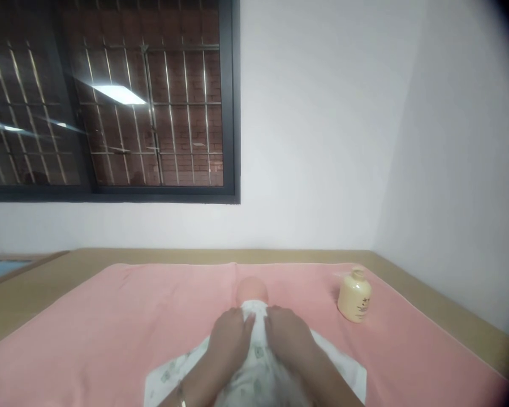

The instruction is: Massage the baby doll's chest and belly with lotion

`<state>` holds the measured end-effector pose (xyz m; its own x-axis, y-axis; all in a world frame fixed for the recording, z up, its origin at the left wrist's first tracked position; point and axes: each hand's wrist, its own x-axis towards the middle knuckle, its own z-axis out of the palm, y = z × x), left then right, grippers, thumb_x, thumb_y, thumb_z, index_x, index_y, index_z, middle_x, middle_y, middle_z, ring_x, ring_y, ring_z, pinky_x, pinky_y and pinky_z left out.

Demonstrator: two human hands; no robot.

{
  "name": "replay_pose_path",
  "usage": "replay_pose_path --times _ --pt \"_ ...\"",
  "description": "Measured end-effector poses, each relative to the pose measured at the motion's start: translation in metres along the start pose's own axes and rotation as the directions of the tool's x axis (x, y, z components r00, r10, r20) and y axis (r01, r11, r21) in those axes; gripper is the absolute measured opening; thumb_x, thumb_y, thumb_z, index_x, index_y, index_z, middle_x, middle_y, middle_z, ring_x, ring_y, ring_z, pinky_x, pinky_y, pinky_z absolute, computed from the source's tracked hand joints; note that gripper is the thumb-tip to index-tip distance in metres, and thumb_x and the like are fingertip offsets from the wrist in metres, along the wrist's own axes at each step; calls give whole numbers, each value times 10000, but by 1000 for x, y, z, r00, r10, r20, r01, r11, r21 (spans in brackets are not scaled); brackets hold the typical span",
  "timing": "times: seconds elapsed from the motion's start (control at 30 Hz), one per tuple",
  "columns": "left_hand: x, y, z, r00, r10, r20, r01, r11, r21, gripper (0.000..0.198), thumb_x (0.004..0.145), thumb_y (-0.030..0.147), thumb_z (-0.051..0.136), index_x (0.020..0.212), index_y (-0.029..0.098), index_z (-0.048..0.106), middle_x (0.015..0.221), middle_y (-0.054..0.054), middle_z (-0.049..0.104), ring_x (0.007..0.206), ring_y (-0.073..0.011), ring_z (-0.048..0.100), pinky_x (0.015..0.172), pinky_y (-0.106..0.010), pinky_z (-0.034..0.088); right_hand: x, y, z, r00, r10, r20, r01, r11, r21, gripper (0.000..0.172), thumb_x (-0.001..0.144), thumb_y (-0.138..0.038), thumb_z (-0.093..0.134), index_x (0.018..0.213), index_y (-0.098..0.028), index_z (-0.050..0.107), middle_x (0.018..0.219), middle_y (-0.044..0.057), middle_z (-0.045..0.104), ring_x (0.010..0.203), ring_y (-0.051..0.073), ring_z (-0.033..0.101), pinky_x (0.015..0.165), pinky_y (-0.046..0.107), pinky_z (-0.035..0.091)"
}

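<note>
A baby doll (251, 289) lies on its back on a pink cloth (110, 316), dressed in a white patterned garment (254, 362). Only the top of its head shows beyond my hands. My left hand (229, 338) rests flat on the doll's chest on the left side, fingers together and stretched out. My right hand (287, 334) lies flat on the chest on the right side, right beside the left. Both hands press on the white garment and hold nothing. A bracelet (180, 394) sits on my left wrist.
A cream-yellow pump bottle (354, 296) stands on the pink cloth to the right of the doll. The cloth covers a tan table (432, 299) set against a white wall (322, 141). A barred dark window (110, 102) is at upper left.
</note>
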<state>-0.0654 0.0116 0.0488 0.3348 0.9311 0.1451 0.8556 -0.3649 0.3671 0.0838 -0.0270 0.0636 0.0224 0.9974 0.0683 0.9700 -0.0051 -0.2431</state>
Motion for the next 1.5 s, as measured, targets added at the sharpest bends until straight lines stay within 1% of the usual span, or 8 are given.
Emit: replay_pose_path --times 0.13,0.43,0.67,0.93,1.1,1.27,1.37,1.5 --pt "9 -10 3 994 -97 53 101 992 -69 610 983 453 142 990 125 656 986 -150 686 920 -234 642 809 -334 454 -6 -7 -7 999 -37 -2 37 999 36 416 951 -244 282 969 -132 682 992 169 690 891 267 655 737 342 463" --pt "-20 17 -4 995 -44 88 14 948 318 346 764 56 452 1056 49 637 1044 -201 651 993 -294 622 843 -379 449 31 25 22 985 160 67 -172 952 253 588 984 -384 168 1001 -119 692 1051 170 689 959 262 652 803 365 466" --pt "7 -14 -1 983 -154 99 139 980 143 404 943 257 293 976 109 668 984 -166 694 902 -254 664 752 -346 469 2 -1 1 999 -40 -10 40 999 -30 393 953 -238 315 982 -134 693 991 162 696 907 269 657 774 351 457" --pt "-23 11 5 999 53 4 -51 947 318 369 762 58 410 1050 60 640 1030 -189 653 995 -294 603 871 -387 428 15 4 8 994 108 18 -107 994 -25 421 978 -240 290 1042 -114 687 996 180 705 928 271 673 795 360 457" --pt "-11 1 2 1000 -14 -20 17 984 178 340 865 152 340 995 92 649 1005 -171 677 948 -272 627 829 -373 441 18 9 8 994 99 38 -98 995 -4 466 990 -244 244 1040 -109 687 1031 185 699 930 271 668 785 360 453" --pt "4 -17 -16 985 -48 164 77 981 -178 487 959 380 239 896 155 666 964 -102 718 856 -217 659 701 -292 457 -17 -22 -6 987 -158 -27 153 980 -123 395 952 -187 306 897 -125 693 918 154 695 851 258 642 804 367 435" --pt "-2 -13 -18 985 -66 159 67 998 -1 501 968 362 216 1002 129 658 999 -134 705 897 -249 655 757 -335 463 -23 -31 -3 977 -207 -44 199 969 -145 324 911 -152 367 864 -148 688 907 140 685 899 263 621 840 381 423" --pt "-22 8 -14 987 65 145 -113 927 357 325 877 181 388 1052 85 645 1045 -181 657 978 -297 613 837 -394 447 2 -11 9 998 -57 -19 55 995 -86 295 897 -158 404 922 -114 694 949 170 690 879 262 645 793 357 432"
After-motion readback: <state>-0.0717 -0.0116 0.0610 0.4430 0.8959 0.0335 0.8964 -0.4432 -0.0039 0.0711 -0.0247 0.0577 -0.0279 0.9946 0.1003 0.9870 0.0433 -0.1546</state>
